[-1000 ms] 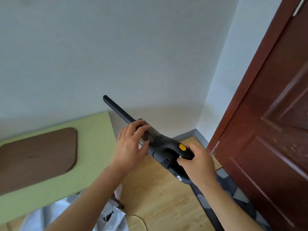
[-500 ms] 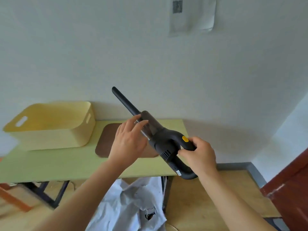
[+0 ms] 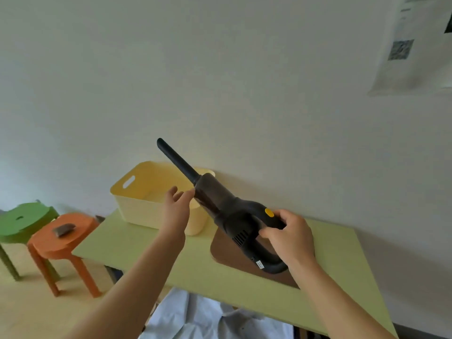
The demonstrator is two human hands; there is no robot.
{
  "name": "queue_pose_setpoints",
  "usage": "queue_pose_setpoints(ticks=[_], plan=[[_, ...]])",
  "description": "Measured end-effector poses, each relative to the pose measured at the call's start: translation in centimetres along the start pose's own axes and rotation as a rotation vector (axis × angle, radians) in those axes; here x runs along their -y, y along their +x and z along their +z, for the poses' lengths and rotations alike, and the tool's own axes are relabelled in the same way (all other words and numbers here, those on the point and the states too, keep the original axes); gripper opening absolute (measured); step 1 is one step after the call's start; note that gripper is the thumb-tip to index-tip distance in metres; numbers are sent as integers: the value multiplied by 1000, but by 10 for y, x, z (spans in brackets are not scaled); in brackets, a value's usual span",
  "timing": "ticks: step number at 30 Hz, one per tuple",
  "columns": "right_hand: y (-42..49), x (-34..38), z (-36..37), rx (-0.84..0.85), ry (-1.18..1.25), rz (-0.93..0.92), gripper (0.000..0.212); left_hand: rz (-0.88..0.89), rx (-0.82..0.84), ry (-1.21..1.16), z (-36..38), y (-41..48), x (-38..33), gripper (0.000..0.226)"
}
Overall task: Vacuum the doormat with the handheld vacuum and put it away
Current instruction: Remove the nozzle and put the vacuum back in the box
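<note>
- Right hand (image 3: 291, 238) grips the vacuum (image 3: 220, 204) by its loop handle, fingers curled round it, thumb near the yellow button (image 3: 269, 212).
- Left hand (image 3: 176, 209) is loosely spread, fingertips touching the front of the vacuum's body.
- Vacuum is held in the air above the green table (image 3: 146, 250), with its nozzle (image 3: 176, 159) slanting up and left over the yellow basket (image 3: 137, 201).
- Brown pad (image 3: 232, 258) lies on the table beneath the handle, just beside the basket.
- Orange stool (image 3: 66, 236) and green stool (image 3: 22, 221) stand left of the table.
- White cloth (image 3: 208, 319) lies under the table.
</note>
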State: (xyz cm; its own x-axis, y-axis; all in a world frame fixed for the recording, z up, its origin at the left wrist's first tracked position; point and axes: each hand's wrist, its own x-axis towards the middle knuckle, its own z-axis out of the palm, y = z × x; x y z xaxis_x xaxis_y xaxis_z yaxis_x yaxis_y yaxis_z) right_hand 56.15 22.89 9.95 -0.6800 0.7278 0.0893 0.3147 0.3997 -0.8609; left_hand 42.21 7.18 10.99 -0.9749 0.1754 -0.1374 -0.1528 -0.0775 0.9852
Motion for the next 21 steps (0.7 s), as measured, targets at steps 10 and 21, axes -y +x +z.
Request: queue_pose_setpoints(ticks=[10, 21], plan=[[137, 57, 98, 150, -6, -176, 19, -30, -85, -123, -28, 167, -56, 39], [209, 77, 184, 220, -113, -238, 23, -193, -150, -223, -62, 269, -39, 35]])
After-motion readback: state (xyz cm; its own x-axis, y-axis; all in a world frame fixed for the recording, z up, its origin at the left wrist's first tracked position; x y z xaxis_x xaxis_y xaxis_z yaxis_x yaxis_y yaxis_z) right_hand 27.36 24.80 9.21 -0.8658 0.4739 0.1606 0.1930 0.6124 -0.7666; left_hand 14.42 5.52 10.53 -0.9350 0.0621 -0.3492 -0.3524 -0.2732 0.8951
